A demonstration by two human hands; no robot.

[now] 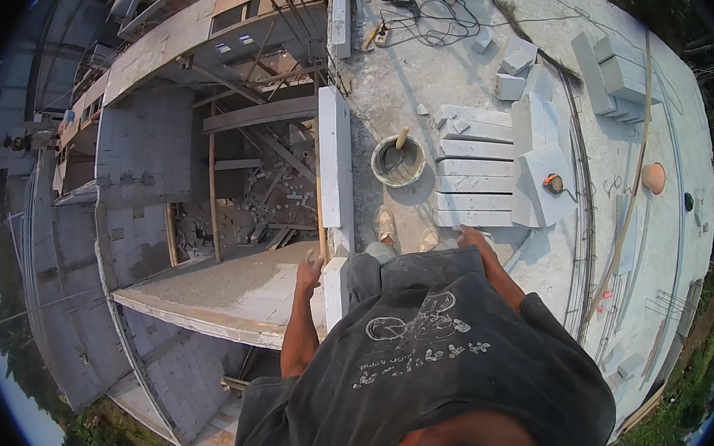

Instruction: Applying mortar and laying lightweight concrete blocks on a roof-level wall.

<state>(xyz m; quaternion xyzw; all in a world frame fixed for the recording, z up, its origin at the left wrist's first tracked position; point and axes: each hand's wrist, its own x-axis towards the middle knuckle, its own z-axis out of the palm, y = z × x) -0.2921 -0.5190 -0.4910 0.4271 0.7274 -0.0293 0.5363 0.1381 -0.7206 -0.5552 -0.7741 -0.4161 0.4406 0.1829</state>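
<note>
Seemingly reaching right fingers [467,233] for a white block [478,218], holding left fingers [310,265] near the wall [330,157] — unable to tell if open or closed — maybe needing a tight grip next.

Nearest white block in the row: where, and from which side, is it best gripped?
Probably come from the person's side: right hand on the near long edge of the nearest block, left hand at its left end. Both look exposed, while its right end sits beside other blocks and its far side lies close to the next block.
</note>
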